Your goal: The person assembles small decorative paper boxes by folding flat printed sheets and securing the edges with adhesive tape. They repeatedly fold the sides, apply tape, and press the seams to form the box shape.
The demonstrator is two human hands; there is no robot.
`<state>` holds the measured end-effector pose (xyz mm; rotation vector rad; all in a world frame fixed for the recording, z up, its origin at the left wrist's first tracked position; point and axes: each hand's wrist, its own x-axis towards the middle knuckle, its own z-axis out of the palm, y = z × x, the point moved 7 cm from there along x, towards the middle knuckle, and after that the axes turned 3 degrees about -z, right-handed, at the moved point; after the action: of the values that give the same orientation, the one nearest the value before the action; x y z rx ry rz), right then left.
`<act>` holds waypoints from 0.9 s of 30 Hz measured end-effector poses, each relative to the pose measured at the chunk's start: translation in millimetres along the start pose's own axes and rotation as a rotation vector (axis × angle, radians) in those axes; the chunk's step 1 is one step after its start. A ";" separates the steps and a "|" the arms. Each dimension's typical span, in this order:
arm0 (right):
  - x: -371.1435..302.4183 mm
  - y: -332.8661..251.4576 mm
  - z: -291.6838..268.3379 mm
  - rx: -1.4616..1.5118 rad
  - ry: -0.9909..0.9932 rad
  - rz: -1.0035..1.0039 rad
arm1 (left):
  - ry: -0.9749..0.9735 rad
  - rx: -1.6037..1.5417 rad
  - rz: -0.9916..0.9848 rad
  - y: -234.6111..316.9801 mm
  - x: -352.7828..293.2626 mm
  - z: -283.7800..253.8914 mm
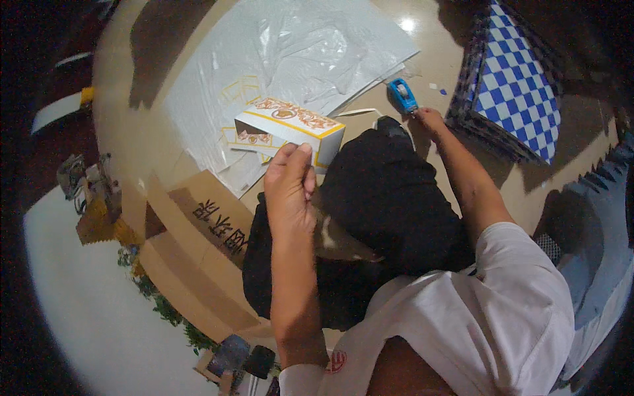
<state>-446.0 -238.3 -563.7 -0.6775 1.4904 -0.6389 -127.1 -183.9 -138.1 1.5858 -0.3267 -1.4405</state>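
My left hand (290, 173) is closed on the near edge of a small white cardboard box (297, 119) with yellow edges and an orange-brown printed pattern. The box is held in the air above my lap, its left end uncovered and a flap hanging there. Out to the right, my right hand (430, 123) has its fingers pinched together at the near end of a blue tape dispenser (403, 96). The dispenser rests on the floor with a roll of tape in it. Whatever thin thing lies between those fingertips is too small to make out.
A white plastic sheet (290, 46) covers the floor ahead, with a flat printed box piece (242, 90) on it. At the right stands a blue-and-white checkered stack (518, 86). An open brown carton (191, 264) sits to the left of my black-clothed legs (389, 198).
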 end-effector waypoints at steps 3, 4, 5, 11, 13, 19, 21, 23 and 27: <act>9.0 20.3 -0.7 -0.652 -0.215 0.076 | 0.071 -0.016 0.084 9.3 -1.1 6.8; 17.4 29.3 3.3 -0.991 -0.258 -0.023 | 0.070 -0.025 0.114 13.6 -0.1 8.1; 24.1 35.0 7.2 -1.340 -0.273 -0.132 | 0.069 -0.040 0.148 17.0 0.8 5.7; -31.7 -67.2 55.3 -0.071 -0.045 -0.306 | 0.210 -0.054 0.377 37.8 -8.7 -23.9; -83.7 -170.1 83.9 -0.033 -0.134 -0.448 | 0.216 -0.036 0.437 40.2 -12.9 -23.2; -293.1 -385.2 180.1 0.133 -0.670 -0.821 | 0.246 -0.004 0.587 58.7 -30.5 -16.4; -330.1 -400.8 197.1 0.132 -0.788 -0.875 | 0.273 0.045 0.635 62.3 -38.0 -17.1; -340.7 -401.9 203.3 0.097 -0.750 -0.913 | 0.315 0.108 0.676 69.7 -49.4 -15.6; -359.6 -404.8 209.9 0.078 -0.690 -0.927 | 0.411 0.245 0.816 84.4 -70.7 -25.3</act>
<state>-220.5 -237.7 -28.5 -1.3758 0.4532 -1.0081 -92.2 -165.9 -32.1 1.6119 -0.8111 -0.4528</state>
